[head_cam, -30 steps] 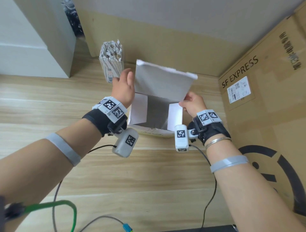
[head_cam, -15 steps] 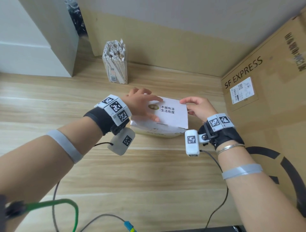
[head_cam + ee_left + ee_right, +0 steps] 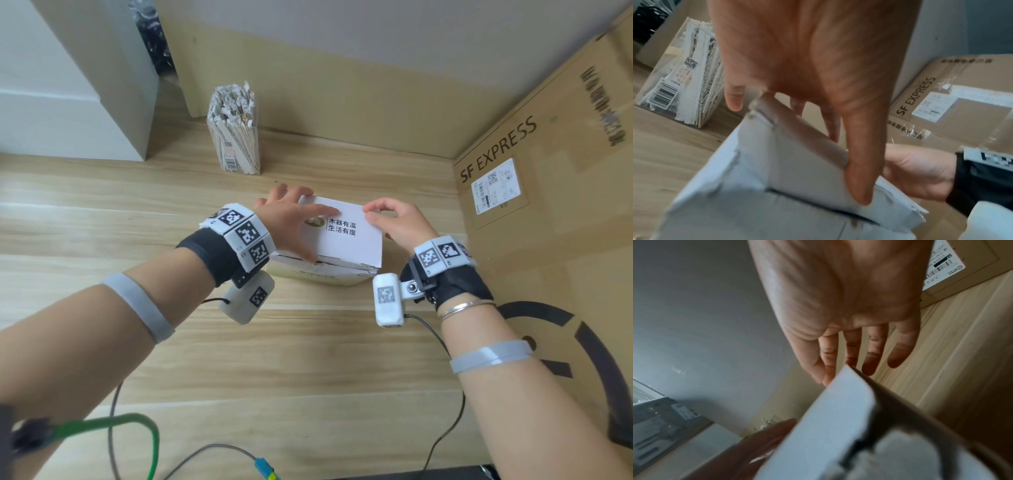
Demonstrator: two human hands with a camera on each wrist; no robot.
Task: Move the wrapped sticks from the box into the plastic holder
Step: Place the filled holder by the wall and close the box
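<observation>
On the box our left hand lies flat while our right hand pinches the lid's corner — pressing it closed, we judge.

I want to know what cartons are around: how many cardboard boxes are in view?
2. The small white box lies on the wooden floor under both hands; the big brown SF EXPRESS carton stands at the right. Others may be out of view.

Box lid now folded shut.
</observation>
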